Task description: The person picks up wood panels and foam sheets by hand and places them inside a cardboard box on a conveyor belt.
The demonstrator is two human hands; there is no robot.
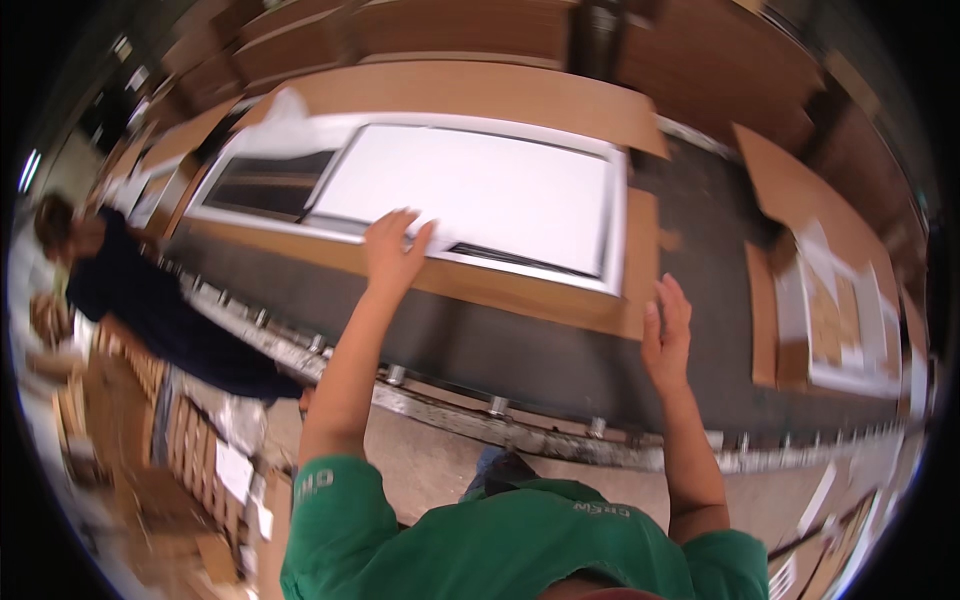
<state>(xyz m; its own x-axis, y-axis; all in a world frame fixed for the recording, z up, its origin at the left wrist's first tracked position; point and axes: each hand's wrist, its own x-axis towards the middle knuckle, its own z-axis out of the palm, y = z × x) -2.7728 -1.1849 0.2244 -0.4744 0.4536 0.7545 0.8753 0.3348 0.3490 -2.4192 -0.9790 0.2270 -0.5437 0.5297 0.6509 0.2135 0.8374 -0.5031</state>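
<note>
A large open cardboard box (500, 298) lies on a dark conveyor belt in front of me. White foam edging (618, 240) lines it, and a flat white panel (470, 185) with a dark border fills most of its inside. My left hand (396, 250) is over the near edge of the box, fingers spread toward the panel and thumb apart; whether the fingertips touch it I cannot tell. Past the box's right near corner, my right hand (668, 328) is held up over the belt, fingers stretched out and nothing in it.
The dark belt (700, 215) runs left to right, with a worn metal rail (450, 418) along its near side. Another open box (795, 330) stands to the right. A person in dark clothes (165, 310) is at the left, near wooden pallets (195, 440) and cardboard scraps.
</note>
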